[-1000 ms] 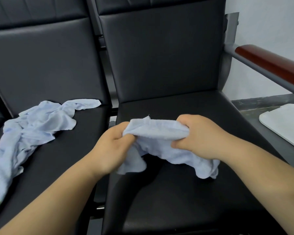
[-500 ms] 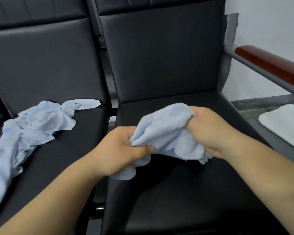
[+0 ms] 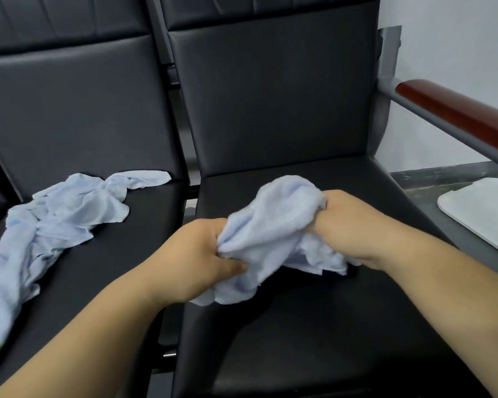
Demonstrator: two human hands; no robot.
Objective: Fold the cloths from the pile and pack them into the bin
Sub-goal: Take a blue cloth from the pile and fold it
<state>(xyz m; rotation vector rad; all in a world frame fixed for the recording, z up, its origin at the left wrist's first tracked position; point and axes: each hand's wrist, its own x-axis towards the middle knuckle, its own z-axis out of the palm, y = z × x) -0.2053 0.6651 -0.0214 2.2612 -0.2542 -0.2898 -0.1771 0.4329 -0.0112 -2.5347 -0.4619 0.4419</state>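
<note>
since a second ago the light blue cloth (image 3: 270, 222) has gone from a flat edge stretched between the hands to a bunched mound, and the hands have drawn closer. left hand (image 3: 196, 259) grips the cloth's near-left part, thumb pinching it against curled fingers. right hand (image 3: 354, 225) grips the far-right part, fingers hidden under fabric. the cloth is held over the right black seat (image 3: 299, 354). the pile of cloths (image 3: 64, 219) lies crumpled on the left seat (image 3: 112, 282). a white flat object (image 3: 480, 208) sits at right, below a red-brown armrest (image 3: 457, 110).
</note>
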